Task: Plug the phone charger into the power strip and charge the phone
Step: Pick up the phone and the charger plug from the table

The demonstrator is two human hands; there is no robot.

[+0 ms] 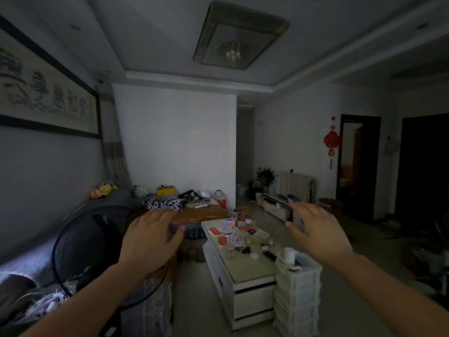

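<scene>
I am looking across a dim living room with both arms held out in front of me. My left hand (151, 235) hovers palm down, fingers spread, holding nothing. My right hand (315, 231) is raised at about the same height, fingers apart and empty. Between and below the hands stands a white coffee table (245, 271) covered with small items. A dark flat object (269, 255) lies near its right side; I cannot tell if it is a phone. No charger or power strip is recognisable. A tangle of white cords (46, 305) lies at the lower left.
A black standing fan (97, 249) is close on my left, in front of a grey sofa (31, 261). A white drawer unit (297, 297) with a white kettle (290, 256) stands at the table's right. A wooden bench with clutter (201, 212) and a TV stand (274, 205) lie farther back.
</scene>
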